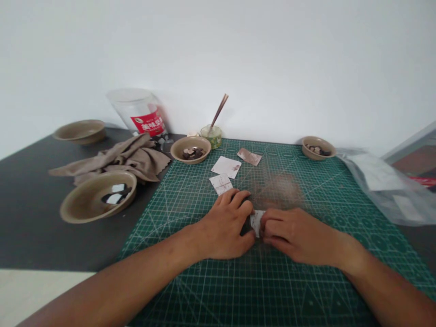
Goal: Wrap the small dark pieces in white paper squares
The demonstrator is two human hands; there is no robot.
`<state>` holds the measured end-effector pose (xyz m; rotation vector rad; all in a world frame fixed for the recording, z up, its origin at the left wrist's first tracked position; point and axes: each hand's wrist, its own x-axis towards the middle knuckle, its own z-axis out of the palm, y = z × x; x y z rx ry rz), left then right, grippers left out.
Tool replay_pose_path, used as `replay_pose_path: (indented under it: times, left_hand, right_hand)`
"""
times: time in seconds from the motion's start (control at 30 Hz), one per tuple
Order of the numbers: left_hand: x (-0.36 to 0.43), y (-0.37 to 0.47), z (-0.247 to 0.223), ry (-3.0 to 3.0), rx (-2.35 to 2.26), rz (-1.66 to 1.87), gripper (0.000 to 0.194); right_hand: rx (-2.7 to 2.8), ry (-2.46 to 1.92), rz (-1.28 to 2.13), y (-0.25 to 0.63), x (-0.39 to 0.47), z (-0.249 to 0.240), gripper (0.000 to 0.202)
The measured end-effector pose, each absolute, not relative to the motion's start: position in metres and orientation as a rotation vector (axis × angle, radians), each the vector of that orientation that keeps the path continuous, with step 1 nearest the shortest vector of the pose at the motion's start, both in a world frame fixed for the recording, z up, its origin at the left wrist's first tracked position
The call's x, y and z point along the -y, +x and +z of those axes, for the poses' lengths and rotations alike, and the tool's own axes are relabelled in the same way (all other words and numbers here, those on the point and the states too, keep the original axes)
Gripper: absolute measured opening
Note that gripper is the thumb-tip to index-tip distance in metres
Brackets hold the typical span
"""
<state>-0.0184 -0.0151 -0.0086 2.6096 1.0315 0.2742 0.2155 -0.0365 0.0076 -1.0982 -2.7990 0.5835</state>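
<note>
Right grip point(296, 234) pinches smudged white paper point(256, 221); left grip point(223, 227) cannot be judged; beyond it, a clear plastic jar point(127, 105)'s red label point(149, 122) reads "美味".

I'm seeing a plain white wall point(272, 59) across the whole back, slightly greyer toward the upper right. A dark, matte table point(27, 204) runs up to it; near edge is visible lower left, with a pale surface point(34, 293) past it, can't tell if floor. Light reads soft and even, only faint shadows on the wall. Grey-edged panel point(413, 141) at far right, cropped, can't identify.
</note>
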Motion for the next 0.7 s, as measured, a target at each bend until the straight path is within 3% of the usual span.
replay_pose_path:
  times: [0.13,0.27,0.43,0.6,0.7]
  left_hand:
    - [0.0152,-0.0189,-0.0088,2.609,-1.048,0.273,0.031]
    - [0.0153,-0.0194,-0.0096,2.613,-1.035,0.269,0.029]
    - [0.0148,-0.0195,-0.0113,2.618,-1.043,0.289,0.028]
    - [0.0141,-0.0189,-0.0111,2.626,-1.027,0.281,0.029]
    - [0.0141,-0.0188,-0.0120,2.630,-1.033,0.290,0.026]
  right_hand:
    - [2.775,-1.223,0.407,0.2137,0.0347,0.0100,0.017]
    - [2.839,-1.110,0.547,0.2149,0.0343,0.0130,0.012]
    - [2.766,-1.239,0.376,0.2162,0.0310,0.0118,0.017]
    - [2.808,-1.138,0.564,0.2140,0.0331,0.0127,0.011]
    - [2.789,-1.135,0.480,0.2094,0.0328,0.0112,0.013]
